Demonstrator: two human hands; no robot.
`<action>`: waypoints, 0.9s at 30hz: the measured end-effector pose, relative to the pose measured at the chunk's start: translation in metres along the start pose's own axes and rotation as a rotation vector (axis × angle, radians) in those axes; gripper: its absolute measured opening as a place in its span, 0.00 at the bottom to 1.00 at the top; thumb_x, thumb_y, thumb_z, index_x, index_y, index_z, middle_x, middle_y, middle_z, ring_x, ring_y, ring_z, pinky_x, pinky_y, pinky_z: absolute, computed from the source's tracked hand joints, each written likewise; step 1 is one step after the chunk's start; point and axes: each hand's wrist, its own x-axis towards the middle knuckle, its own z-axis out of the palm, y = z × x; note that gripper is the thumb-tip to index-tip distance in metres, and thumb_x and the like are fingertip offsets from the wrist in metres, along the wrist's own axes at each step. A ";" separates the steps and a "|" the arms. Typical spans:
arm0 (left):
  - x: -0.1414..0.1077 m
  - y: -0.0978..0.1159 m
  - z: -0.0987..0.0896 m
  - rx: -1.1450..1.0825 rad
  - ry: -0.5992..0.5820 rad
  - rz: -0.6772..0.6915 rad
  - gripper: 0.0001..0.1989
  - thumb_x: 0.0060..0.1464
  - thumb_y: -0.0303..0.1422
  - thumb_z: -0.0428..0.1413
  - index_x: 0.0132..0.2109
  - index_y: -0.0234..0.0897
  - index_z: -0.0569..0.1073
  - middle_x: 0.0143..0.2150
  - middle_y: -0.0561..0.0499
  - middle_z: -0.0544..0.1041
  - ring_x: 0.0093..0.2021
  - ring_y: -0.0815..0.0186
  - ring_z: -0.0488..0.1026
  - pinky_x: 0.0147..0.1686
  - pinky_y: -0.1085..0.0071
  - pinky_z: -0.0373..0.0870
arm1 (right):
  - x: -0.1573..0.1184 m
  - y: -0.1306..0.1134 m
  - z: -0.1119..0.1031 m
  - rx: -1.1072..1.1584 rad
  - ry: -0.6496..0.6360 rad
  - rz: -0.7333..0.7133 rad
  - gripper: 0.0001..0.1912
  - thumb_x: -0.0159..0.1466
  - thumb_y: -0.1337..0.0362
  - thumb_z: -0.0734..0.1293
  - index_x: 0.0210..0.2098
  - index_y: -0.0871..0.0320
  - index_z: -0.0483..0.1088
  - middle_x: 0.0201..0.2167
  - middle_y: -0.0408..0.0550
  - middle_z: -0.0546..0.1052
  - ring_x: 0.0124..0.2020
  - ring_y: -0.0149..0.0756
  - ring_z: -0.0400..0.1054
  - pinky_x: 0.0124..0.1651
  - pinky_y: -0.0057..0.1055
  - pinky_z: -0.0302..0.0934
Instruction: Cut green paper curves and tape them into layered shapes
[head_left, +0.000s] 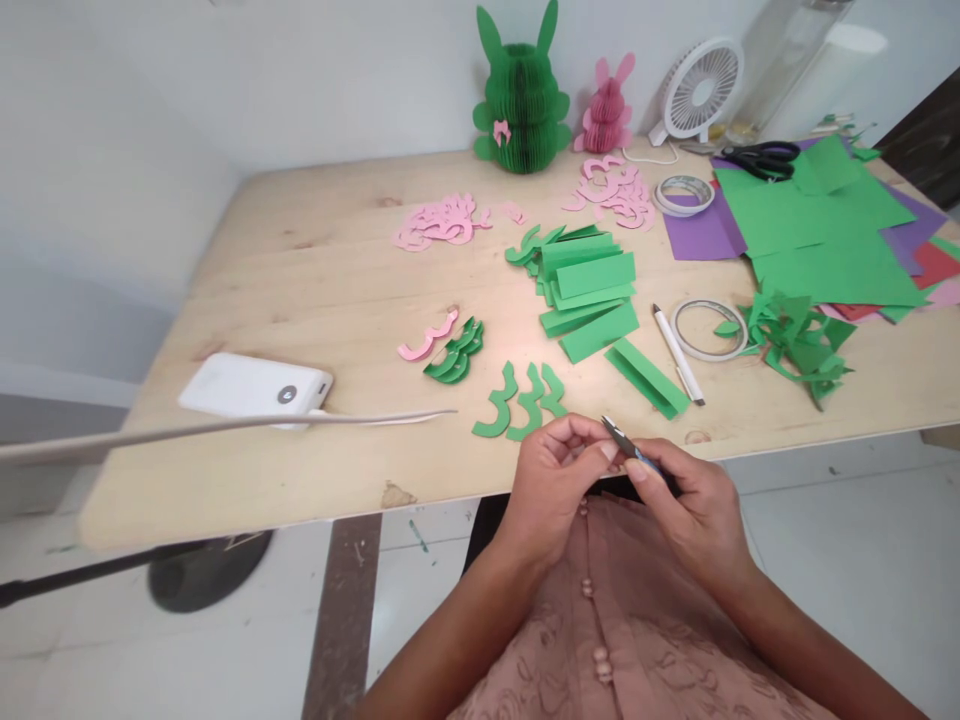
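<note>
At the table's front edge my right hand [694, 500] is closed around a pair of small snips [622, 440] with dark blades, their tips pointing up and left. Close beside the blades, my left hand [555, 475] has its thumb and fingers pinched together; whatever is between them is hidden. Just beyond it lie several wavy green paper cutouts [528, 405]. A curled green paper piece [454, 352] rests with a pink wavy strip [427, 335] to the left of those. Folded green paper strips [592, 285] are piled farther back, and one folded strip [646, 377] lies nearer my right hand.
A white power bank [251, 385] with a cable [360, 417] is at left. Pink cutouts [439, 222], tape rolls [709, 330], a white pen [679, 355], green scraps [802, 340], paper sheets [817, 215] and black scissors [761, 158] lie around. Paper rabbits [521, 100] and a fan [701, 90] stand behind.
</note>
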 end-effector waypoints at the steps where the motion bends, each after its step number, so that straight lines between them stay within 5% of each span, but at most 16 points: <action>1: 0.000 0.000 0.000 0.001 0.009 -0.002 0.04 0.44 0.27 0.62 0.26 0.34 0.73 0.25 0.54 0.76 0.27 0.72 0.71 0.34 0.74 0.70 | 0.000 0.000 0.000 0.003 -0.005 0.010 0.13 0.64 0.59 0.62 0.40 0.57 0.76 0.31 0.46 0.79 0.33 0.36 0.73 0.34 0.28 0.67; 15: 0.003 0.000 -0.002 0.037 -0.002 0.008 0.05 0.45 0.28 0.62 0.26 0.34 0.72 0.23 0.54 0.75 0.27 0.71 0.71 0.35 0.74 0.68 | 0.002 0.002 -0.001 0.189 -0.033 0.117 0.14 0.64 0.56 0.63 0.39 0.57 0.74 0.31 0.45 0.77 0.33 0.35 0.71 0.36 0.29 0.65; 20: 0.004 0.001 -0.002 0.052 0.008 0.000 0.05 0.45 0.30 0.61 0.27 0.34 0.72 0.23 0.53 0.75 0.27 0.70 0.71 0.35 0.72 0.68 | 0.005 0.005 -0.001 0.376 -0.067 0.230 0.16 0.63 0.51 0.63 0.33 0.58 0.73 0.15 0.37 0.61 0.18 0.28 0.54 0.21 0.26 0.52; 27: 0.004 0.002 -0.004 0.029 0.015 0.011 0.06 0.45 0.31 0.61 0.28 0.34 0.72 0.23 0.52 0.76 0.26 0.70 0.70 0.34 0.71 0.67 | 0.007 0.010 0.001 0.603 -0.145 0.313 0.19 0.63 0.50 0.63 0.25 0.58 0.66 0.15 0.36 0.55 0.18 0.26 0.46 0.21 0.26 0.42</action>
